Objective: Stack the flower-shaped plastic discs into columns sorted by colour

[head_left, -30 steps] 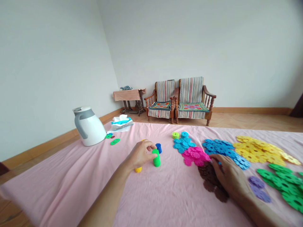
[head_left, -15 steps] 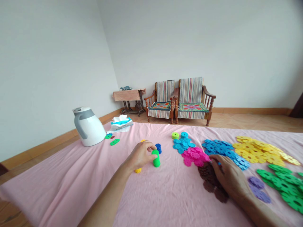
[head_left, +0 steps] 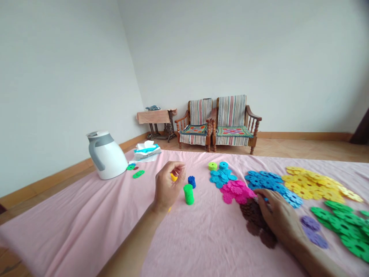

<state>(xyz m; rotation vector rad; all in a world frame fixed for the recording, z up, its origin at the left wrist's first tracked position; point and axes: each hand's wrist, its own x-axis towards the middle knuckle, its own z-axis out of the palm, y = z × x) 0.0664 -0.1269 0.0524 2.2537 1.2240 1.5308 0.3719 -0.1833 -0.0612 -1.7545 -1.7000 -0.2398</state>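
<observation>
My left hand (head_left: pixel 166 186) is raised a little above the pink cloth (head_left: pixel 86 223), fingers curled, empty as far as I can see. A yellow stack (head_left: pixel 173 177) shows just behind its fingers. An upright green stack of discs (head_left: pixel 188 194) stands free just right of it, with a short dark blue stack (head_left: pixel 191 181) behind. My right hand (head_left: pixel 276 215) lies palm down on a heap of brown discs (head_left: pixel 253 217), fingers pressed into them beside the pink discs (head_left: pixel 236 190).
A white kettle (head_left: pixel 105 154) and a tissue pack (head_left: pixel 147 151) stand at the far left. Heaps of cyan (head_left: pixel 221 175), blue (head_left: pixel 272 182), yellow (head_left: pixel 317 184), green (head_left: pixel 343 227) and purple discs (head_left: pixel 313 229) lie on the right. Two wooden armchairs (head_left: pixel 219 123) stand by the wall.
My left hand has let go of the green stack and lifted up and back. The right hand has stayed on the brown discs.
</observation>
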